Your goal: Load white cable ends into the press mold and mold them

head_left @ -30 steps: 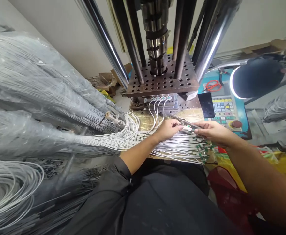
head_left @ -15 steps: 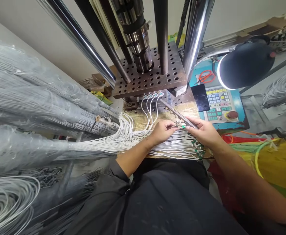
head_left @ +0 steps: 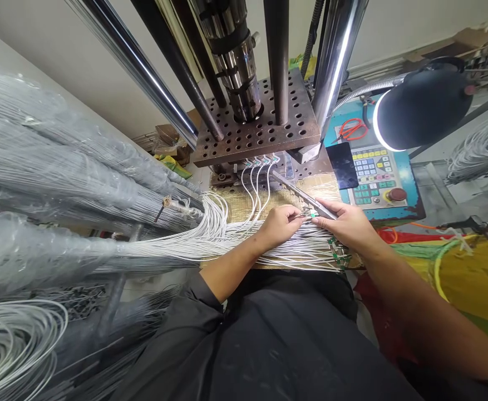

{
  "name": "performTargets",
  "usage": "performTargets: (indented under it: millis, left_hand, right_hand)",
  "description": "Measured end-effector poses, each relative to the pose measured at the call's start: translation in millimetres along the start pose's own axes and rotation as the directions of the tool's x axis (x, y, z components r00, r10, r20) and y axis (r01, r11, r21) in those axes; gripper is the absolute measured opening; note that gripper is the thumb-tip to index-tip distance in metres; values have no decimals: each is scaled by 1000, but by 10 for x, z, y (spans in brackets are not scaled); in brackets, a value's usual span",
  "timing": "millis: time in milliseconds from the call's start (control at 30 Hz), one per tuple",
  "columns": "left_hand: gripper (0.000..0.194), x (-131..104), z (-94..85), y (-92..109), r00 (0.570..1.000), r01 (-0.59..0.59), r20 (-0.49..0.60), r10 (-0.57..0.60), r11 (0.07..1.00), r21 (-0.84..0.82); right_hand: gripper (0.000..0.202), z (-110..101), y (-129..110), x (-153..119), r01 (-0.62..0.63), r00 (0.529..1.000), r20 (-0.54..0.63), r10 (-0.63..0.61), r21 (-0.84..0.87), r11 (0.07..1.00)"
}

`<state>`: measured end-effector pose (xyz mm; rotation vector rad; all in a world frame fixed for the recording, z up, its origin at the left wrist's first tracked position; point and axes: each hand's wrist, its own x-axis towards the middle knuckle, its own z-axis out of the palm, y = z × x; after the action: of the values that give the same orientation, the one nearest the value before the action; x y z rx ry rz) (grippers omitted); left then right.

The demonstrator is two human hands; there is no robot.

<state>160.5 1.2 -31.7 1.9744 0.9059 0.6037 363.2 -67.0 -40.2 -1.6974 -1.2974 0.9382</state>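
My right hand (head_left: 348,225) grips a long metal bar (head_left: 302,195) at its near end, and the bar slants away to the upper left with small notches along its edge. Facing it, my left hand (head_left: 281,224) is closed in a pinch on a thin white cable. The cable's small green connector (head_left: 312,214) sits between both hands, close to the bar. Beneath the hands lies a spread of white cables (head_left: 285,250). More green connectors (head_left: 339,253) cluster at their right ends, by my right wrist. Fingertip contact is partly hidden.
A press with a perforated steel plate (head_left: 256,133) stands ahead; several cable ends (head_left: 262,161) sit under it. To the right are a lamp (head_left: 423,108), a black phone-like slab (head_left: 342,166), a control panel (head_left: 377,172) and red-handled scissors (head_left: 353,129). Plastic-wrapped cable bundles (head_left: 52,145) fill the left.
Both hands stay almost in place at the bar. The green connector and the right thumb have shifted very slightly, and the camera view has moved a little.
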Motion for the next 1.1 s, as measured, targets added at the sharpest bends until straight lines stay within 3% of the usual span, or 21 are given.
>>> performTargets:
  millis: [167, 367, 433, 567, 700, 800, 900, 967, 1100]
  left_hand:
    - [17, 5, -24, 21, 999, 27, 16, -27, 1000, 8]
    - [21, 6, -14, 37, 998, -48, -37, 49, 998, 39]
    - [23, 20, -22, 33, 999, -24, -39, 26, 999, 31]
    - [24, 97, -105, -37, 991, 113, 86, -102, 984, -136]
    - [26, 220, -199, -173, 965, 204, 219, -142, 932, -299]
    - [23, 284, -224, -239, 971, 204, 188, -150, 925, -320]
    - [18, 293, -235, -227, 995, 94, 50, -86, 980, -176]
    - [15, 272, -243, -192, 998, -57, -11, 57, 998, -9]
    - [12, 222, -237, -147, 957, -289, 57, 284, 939, 184]
  right_hand:
    - [58, 20, 17, 8, 26, 1000, -7, -26, -23, 999]
    - [55, 54, -9, 14, 43, 998, -37, -45, -53, 998]
    - [54, 63, -23, 15, 49, 998, -40, -52, -71, 996]
    - [54, 78, -58, 16, 41, 997, -55, -46, -95, 995]
    - [51, 90, -105, 15, 40, 998, -52, -45, -99, 994]
    - [49, 93, -134, 6, 55, 997, -48, -59, -88, 995]
    - [47, 88, -141, -7, 67, 997, -45, -70, -66, 996]
    - [48, 83, -133, -11, 65, 997, -42, -68, -62, 996]
    - [51, 74, -104, 0, 34, 998, -48, -38, -76, 997]
